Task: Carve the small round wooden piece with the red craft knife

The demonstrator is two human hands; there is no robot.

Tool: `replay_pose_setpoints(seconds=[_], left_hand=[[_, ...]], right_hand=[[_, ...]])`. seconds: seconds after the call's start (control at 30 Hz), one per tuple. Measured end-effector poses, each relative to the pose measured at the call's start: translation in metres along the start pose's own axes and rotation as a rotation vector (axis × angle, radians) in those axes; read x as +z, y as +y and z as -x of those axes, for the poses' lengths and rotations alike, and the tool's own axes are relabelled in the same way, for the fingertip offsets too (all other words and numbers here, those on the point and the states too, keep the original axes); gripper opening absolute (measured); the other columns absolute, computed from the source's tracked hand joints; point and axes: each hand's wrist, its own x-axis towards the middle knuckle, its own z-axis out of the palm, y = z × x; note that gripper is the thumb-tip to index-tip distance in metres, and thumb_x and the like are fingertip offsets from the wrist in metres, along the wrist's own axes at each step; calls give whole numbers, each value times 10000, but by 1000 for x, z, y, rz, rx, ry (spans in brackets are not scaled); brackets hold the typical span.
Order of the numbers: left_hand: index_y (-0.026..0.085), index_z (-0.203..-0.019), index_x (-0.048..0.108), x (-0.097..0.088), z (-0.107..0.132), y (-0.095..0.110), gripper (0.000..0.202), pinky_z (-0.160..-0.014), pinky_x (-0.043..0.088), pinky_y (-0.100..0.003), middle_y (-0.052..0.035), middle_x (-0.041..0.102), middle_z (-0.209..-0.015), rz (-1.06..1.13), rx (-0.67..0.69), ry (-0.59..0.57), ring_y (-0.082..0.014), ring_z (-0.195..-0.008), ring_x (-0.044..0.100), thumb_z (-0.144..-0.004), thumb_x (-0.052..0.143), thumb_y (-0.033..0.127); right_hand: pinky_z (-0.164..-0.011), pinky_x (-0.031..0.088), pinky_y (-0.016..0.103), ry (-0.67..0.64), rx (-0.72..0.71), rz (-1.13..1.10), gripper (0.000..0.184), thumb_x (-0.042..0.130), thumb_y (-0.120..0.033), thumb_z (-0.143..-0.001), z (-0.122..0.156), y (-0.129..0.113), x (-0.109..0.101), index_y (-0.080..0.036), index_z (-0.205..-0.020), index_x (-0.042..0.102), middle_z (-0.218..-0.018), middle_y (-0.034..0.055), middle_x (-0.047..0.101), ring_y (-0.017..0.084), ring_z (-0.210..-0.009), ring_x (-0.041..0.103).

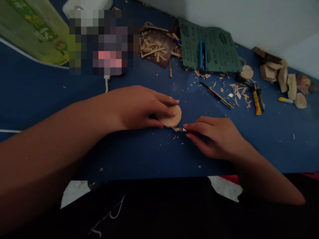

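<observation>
- Head view: left hand (134, 108) is gripping a round wooden disc (173, 117), fingers lying across its face.
- Disc is sitting in that hand's grasp over the blue work table (259, 149); contact with the table: cannot tell.
- Right hand (211, 137) is pinching a small knife (179, 129) in a narrow grip, handle mostly hidden by the fingers, blade meeting the disc's lower edge.
- Wood chips (236, 91) are lying scattered beyond the hands.
- Farther off, a green sandpaper sheet (211, 44) is lying by a dark board heaped with wood shavings (156, 48).
- A carving knife (216, 96) and a yellow utility knife (258, 101) are resting between the hands and the rough wood blocks (275, 74).
</observation>
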Motion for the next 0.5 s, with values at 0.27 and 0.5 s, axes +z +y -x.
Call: replay_pose_setpoints(seconds=[0.27,0.5], left_hand=[[401,-1420,752,2,1,-1,401,-1152,520,-371,53,559,-1723,14,13,19,-252,-1501,635,-1024,711,352],[388,-1327,803,-3,-4,2,330,-1108,523,-360,64,576,-1709,-10,-27,-31,-263,-1438,677,-1007,729,354]], right_hand=[[-718,512,327,9,1,-43,257,680,-328,-1081,-1,3,1,-262,-1321,744,-1128,42,827,183,-874,767],[-575,342,345,-4,52,246,274,618,-354,-1108,3,-25,3,-249,-1315,764,-1019,71,810,179,-731,692]])
